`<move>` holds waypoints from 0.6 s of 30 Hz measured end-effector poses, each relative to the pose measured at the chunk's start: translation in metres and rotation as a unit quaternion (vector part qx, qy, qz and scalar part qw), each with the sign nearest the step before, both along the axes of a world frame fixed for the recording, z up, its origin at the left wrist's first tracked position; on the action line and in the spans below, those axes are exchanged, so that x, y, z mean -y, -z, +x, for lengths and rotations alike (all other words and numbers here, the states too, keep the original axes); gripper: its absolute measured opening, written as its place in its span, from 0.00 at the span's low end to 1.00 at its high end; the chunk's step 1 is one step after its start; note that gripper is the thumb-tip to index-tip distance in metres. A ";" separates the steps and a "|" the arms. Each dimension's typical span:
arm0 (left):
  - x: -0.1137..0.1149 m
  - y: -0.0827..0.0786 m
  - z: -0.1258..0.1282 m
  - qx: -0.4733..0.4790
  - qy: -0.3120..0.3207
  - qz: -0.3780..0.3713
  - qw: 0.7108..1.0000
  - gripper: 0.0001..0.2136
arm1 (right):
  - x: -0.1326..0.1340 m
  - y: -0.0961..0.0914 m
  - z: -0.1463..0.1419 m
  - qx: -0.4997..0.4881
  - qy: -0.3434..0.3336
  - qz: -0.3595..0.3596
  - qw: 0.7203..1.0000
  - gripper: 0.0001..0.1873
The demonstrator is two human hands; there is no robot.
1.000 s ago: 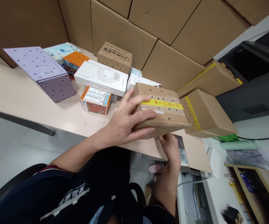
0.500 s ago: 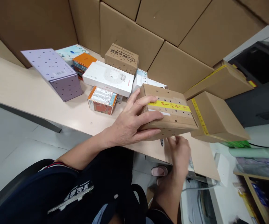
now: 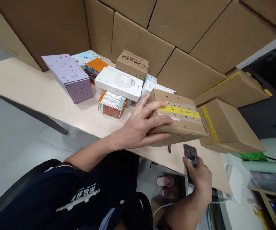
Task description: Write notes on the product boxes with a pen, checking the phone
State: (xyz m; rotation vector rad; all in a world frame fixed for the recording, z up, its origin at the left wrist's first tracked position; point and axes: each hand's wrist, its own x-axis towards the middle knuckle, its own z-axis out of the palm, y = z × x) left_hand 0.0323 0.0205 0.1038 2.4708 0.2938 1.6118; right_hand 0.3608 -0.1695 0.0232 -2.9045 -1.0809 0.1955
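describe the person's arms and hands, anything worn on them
The left hand and right hand are bare: no gloves, and no ring or watch shows. Both forearms are bare too. The left arm comes out of a short dark navy sleeve with a thin red and white edge. The same dark top carries white lettering on the front.

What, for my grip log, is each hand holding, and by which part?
Left hand clasps the taped box by its near left end; right hand holds a phone by its lower half.
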 end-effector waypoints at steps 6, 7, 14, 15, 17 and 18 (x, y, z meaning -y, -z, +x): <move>0.001 -0.001 0.001 0.001 0.001 -0.007 1.000 0.17 | 0.004 -0.005 -0.004 -0.054 0.061 0.140 0.987 0.56; 0.001 -0.001 0.001 0.000 0.001 -0.008 1.000 0.17 | 0.006 -0.008 -0.009 -0.085 0.082 0.194 0.974 0.56; 0.001 0.000 0.000 -0.006 0.004 -0.017 1.000 0.18 | 0.012 -0.065 -0.068 -0.449 0.048 0.603 0.658 0.34; 0.001 0.000 0.000 -0.006 0.004 -0.018 1.000 0.18 | 0.011 -0.075 -0.078 -0.497 0.030 0.610 0.617 0.33; 0.001 0.001 0.001 -0.006 0.006 -0.023 1.000 0.19 | 0.008 -0.091 -0.096 -0.580 0.027 0.585 0.566 0.30; 0.001 0.001 0.001 -0.008 0.007 -0.026 1.000 0.18 | 0.006 -0.097 -0.106 -0.616 0.028 0.563 0.550 0.30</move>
